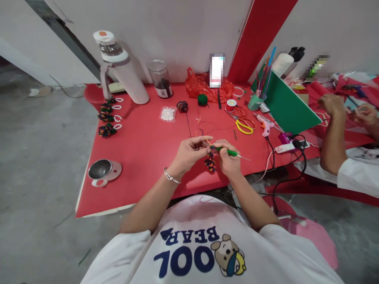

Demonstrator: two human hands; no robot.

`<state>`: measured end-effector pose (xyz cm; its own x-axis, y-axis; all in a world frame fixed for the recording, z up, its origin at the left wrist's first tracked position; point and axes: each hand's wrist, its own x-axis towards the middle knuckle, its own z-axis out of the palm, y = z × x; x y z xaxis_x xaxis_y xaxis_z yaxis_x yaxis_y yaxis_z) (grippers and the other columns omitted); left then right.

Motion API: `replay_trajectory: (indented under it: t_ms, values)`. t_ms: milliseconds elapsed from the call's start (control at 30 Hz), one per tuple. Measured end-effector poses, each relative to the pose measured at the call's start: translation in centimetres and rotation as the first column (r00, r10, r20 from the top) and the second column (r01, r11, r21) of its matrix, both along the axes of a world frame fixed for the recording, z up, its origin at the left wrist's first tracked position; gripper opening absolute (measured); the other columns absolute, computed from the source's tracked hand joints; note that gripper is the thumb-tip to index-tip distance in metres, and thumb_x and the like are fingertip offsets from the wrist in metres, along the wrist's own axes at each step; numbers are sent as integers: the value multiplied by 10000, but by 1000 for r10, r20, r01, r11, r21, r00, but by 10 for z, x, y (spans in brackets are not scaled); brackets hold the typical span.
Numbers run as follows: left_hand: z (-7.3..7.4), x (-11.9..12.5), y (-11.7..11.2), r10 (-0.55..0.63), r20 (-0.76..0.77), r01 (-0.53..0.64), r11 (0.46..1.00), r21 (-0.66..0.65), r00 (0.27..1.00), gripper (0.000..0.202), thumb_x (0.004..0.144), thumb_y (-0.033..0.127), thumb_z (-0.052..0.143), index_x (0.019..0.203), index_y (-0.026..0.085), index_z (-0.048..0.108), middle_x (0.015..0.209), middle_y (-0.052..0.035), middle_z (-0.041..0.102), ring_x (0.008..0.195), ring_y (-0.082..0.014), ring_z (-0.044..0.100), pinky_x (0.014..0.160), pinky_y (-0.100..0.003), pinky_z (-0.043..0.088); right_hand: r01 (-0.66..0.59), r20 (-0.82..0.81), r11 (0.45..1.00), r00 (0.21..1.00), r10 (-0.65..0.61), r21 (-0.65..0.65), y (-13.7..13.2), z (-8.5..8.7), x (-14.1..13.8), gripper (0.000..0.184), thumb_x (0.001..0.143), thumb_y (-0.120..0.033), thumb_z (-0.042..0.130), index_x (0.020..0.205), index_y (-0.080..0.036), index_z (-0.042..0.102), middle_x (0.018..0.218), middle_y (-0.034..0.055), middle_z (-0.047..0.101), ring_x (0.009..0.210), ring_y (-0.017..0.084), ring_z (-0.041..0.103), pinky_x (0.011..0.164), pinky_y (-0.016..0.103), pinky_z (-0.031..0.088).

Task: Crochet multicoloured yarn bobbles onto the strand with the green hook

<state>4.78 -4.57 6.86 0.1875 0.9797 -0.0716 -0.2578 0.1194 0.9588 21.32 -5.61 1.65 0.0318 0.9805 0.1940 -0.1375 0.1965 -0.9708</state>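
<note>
I logged the right hand closed around a green-handled crochet hook, its metal tip pointing right, out past the knuckles. The left hand was pinched narrow on the top of a multicoloured crocheted piece, which hung between both hands just above the near edge of the red table. Loose threads ran from the work back to a dark yarn ball. I noted open tabletop left of the hands, as far as a metal cup near the left edge. On the right, yellow scissors, a pink glue gun and black cables crowded close; a co-worker's arm sat beyond.
</note>
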Motion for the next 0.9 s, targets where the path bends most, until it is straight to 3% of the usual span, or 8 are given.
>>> replay_trajectory:
  t_ms: [100,267,367,467,567,633,767,900]
  values:
    - [2,-4,-1,-13,-65,14,1000,9,998,305,634,209,841,933,153,818,752,-46,743,652,-134,643,650,-261,530,-42,7,998,999,43,-54,5,-1,-2,434,818,-679,687,903,-259,754,935,47,728,867,198,690,791,348,594]
    - [-3,-10,0,-28,-240,48,996,76,970,154,718,294,818,807,169,822,727,-59,756,616,-150,623,612,-276,517,-147,33,972,987,156,-184,26,18,11,394,751,-583,804,862,-208,750,722,0,680,659,124,613,654,260,538]
    - [-12,-6,2,68,-301,-21,987,156,951,117,747,295,788,737,179,802,662,-28,714,603,-136,595,581,-246,467,-128,-31,965,992,124,-229,29,25,5,449,707,-599,819,897,-200,736,729,-8,676,622,105,584,581,231,509]
    - [-20,-3,5,204,-262,-163,972,167,943,126,755,303,782,768,178,786,684,-10,703,618,-118,582,599,-230,454,-140,-73,956,989,126,-257,26,24,-8,453,649,-505,878,954,-200,739,807,-1,713,623,92,583,554,215,504]
    - [-25,-6,9,265,-119,-261,964,45,957,179,730,333,807,787,169,762,689,4,684,562,-78,526,534,-199,400,-180,-72,943,983,166,-279,23,19,-21,331,619,-354,896,858,-181,746,756,-8,720,608,81,601,566,201,517]
    - [-27,-11,12,276,-27,-278,957,-80,961,240,681,356,842,769,162,730,613,33,618,478,-47,436,452,-183,309,-207,-111,925,977,181,-319,24,16,-26,251,644,-304,858,822,-172,740,659,-25,697,536,70,589,488,176,474]
    - [-30,-20,18,222,105,-183,940,-289,969,349,601,373,882,700,158,624,490,89,446,386,-19,301,379,-175,151,-300,-252,856,945,207,-422,34,9,-33,254,641,-281,817,853,-173,727,606,-34,700,435,77,595,337,149,363]
    - [-36,-24,24,204,153,-137,922,-362,967,366,625,371,867,702,158,580,509,96,436,368,1,256,367,-166,135,-370,-367,807,907,207,-460,45,1,-38,283,597,-272,840,828,-169,714,629,-18,731,482,105,669,364,145,452]
